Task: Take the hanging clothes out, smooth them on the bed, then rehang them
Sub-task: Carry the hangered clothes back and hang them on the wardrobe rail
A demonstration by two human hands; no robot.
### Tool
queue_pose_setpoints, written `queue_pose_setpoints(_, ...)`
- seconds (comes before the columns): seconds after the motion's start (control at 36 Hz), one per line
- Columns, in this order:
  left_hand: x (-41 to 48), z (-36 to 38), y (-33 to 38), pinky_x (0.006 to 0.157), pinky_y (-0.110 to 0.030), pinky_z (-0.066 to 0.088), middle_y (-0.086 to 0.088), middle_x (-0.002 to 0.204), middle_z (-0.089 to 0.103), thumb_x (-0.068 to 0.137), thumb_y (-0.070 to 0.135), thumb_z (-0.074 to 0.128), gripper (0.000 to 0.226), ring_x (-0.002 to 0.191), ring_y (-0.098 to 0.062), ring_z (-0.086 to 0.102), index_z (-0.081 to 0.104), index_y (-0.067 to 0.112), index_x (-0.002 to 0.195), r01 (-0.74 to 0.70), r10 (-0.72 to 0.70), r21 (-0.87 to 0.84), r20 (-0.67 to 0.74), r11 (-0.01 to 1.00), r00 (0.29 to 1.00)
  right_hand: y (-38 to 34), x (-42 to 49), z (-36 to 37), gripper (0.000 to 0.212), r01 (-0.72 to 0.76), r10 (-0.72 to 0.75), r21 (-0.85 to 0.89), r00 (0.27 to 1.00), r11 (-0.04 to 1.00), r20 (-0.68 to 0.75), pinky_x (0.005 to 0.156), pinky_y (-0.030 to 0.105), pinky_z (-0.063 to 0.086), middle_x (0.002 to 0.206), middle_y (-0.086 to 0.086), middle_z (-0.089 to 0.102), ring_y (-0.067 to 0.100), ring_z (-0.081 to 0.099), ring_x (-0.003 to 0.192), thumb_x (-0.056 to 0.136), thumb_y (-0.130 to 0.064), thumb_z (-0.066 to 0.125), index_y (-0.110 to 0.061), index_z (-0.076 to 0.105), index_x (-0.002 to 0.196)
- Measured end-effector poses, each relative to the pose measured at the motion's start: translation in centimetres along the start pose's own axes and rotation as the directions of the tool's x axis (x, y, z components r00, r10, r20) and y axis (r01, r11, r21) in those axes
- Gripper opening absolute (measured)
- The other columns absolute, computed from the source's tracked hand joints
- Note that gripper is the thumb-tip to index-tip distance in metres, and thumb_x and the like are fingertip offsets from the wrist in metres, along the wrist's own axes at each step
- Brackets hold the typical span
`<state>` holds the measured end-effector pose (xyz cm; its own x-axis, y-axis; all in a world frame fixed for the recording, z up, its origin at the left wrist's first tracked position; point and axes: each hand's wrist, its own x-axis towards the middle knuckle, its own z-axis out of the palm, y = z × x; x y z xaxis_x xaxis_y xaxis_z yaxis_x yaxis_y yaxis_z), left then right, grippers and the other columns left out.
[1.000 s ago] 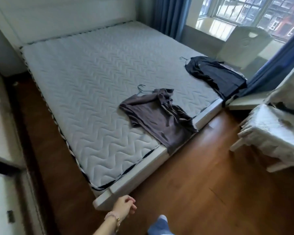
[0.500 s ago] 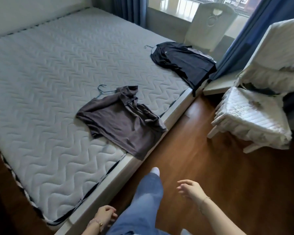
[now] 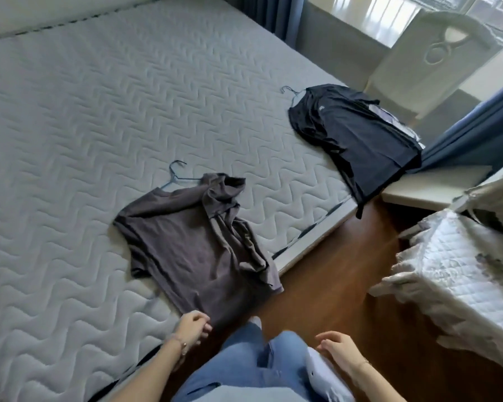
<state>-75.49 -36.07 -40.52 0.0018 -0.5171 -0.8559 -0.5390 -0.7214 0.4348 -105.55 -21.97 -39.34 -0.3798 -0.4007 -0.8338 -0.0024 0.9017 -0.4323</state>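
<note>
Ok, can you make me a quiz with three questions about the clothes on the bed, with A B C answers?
1. Where is the black shirt?
A. on the floor
B. at the bed's far corner near the window
C. on the chair

2. How many hangers show?
A. two
B. none
C. five

3. How does the brown shirt lie?
A. neatly folded
B. rolled in a ball
C. rumpled, one side bunched up

Answers:
1 B, it lies on the mattress corner with its hem hanging over the edge.
2 A, one hook pokes out of the brown shirt and another out of the black.
3 C, its right side is twisted into folds.

Hanger point(image 3: 177, 176) mostly under shirt point(image 3: 192, 245)
</note>
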Motion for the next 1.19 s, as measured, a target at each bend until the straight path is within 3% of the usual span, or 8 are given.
queue_pose_setpoints(0.22,2.3,1.3,11.5,0.047,-0.018,0.037,-0.004,0.068,0.061,0.094,0.000,0.040,0.028,0.052,-0.011,0.053,0.054,0.014,0.076,-0.099,0.065,-0.241,-0.145,0.965,0.987,-8.8,7.5,-5.2,0.024,0.074,-0.046,-0.297,0.994,0.952,0.098,0.043,0.004,0.038,0.066,0.009,0.062,0.016,0.055,0.059,0.081,0.009,0.054,-0.007,0.066,0.067)
queue_pose_setpoints(0.39,3.8,2.0,13.2,0.048,-0.019,0.038,-0.006,0.072,0.062,0.094,0.000,0.041,0.022,0.058,-0.016,0.054,0.057,0.011,0.083,-0.029,-0.107,-0.459,-0.269,0.888,0.957,-17.3,14.4,-7.5,0.023,0.153,-0.040,-0.461,0.969,0.874,0.245,0.040,0.019,0.041,0.048,-0.001,0.063,0.011,0.054,0.040,0.081,0.003,0.052,-0.011,0.067,0.070)
queue_pose_setpoints(0.47,4.4,1.8,13.8,0.050,-0.020,0.038,-0.007,0.073,0.061,0.096,0.003,0.042,0.021,0.059,-0.017,0.054,0.057,0.011,0.083,-0.033,-0.189,-0.593,-0.308,0.805,0.932,-21.8,18.1,-8.0,0.021,0.280,-0.119,-0.525,0.940,0.804,0.319,0.056,0.028,0.049,0.055,0.001,0.067,0.020,0.064,0.058,0.073,0.001,0.057,-0.013,0.069,0.063)
queue_pose_setpoints(0.61,7.3,-1.9,14.5,0.059,-0.026,0.039,-0.007,0.075,0.059,0.099,0.008,0.042,0.022,0.064,-0.019,0.054,0.055,0.012,0.081,-0.114,-0.300,-0.722,-0.418,0.682,0.858,-30.5,19.9,-6.1,0.018,0.310,-0.097,-0.527,0.914,0.791,0.393,0.039,0.013,0.039,0.052,0.006,0.060,0.015,0.053,0.047,0.082,0.009,0.047,-0.001,0.063,0.080)
queue_pose_setpoints(0.72,12.9,-7.0,15.1,0.057,-0.025,0.037,-0.007,0.072,0.056,0.098,0.005,0.042,0.022,0.061,-0.018,0.051,0.055,0.010,0.080,-0.160,-0.375,-0.739,-0.501,0.655,0.780,-34.9,24.0,-2.5,0.020,0.381,-0.113,-0.520,0.873,0.764,0.474,0.048,0.021,0.041,0.061,0.007,0.063,0.017,0.055,0.053,0.086,0.002,0.046,-0.007,0.063,0.084)
queue_pose_setpoints(0.83,19.9,-11.5,16.3,0.058,-0.024,0.039,-0.011,0.077,0.063,0.096,0.004,0.044,0.018,0.063,-0.021,0.055,0.061,0.000,0.096,-0.097,-0.314,-0.577,-0.570,0.811,0.759,-37.2,29.3,1.6,0.017,0.446,-0.152,-0.563,0.858,0.696,0.491,0.049,0.020,0.042,0.062,0.008,0.063,0.019,0.056,0.053,0.086,0.001,0.049,-0.007,0.064,0.082)
queue_pose_setpoints(0.94,25.8,-15.9,18.5,0.087,-0.027,0.045,-0.009,0.108,0.069,0.091,0.005,0.050,0.022,0.104,-0.026,0.063,0.066,0.005,0.107,-0.006,-0.136,-0.210,-0.657,0.978,0.742,-38.3,35.5,4.4,0.029,0.516,-0.241,-0.595,0.843,0.616,0.482,0.059,0.023,0.039,0.066,0.005,0.069,0.031,0.064,0.073,0.078,0.002,0.060,-0.025,0.065,0.070)
queue_pose_setpoints(1.19,36.2,-20.3,22.8,0.104,-0.041,0.040,-0.010,0.145,0.042,0.094,0.018,0.045,0.042,0.130,-0.031,0.043,0.045,0.010,0.135,0.125,0.169,0.424,-0.590,0.897,0.790,-40.3,39.1,6.1,0.016,0.525,-0.304,-0.496,0.835,0.692,0.460,0.063,0.030,0.045,0.078,0.007,0.070,0.019,0.064,0.071,0.085,0.001,0.059,-0.014,0.066,0.086)
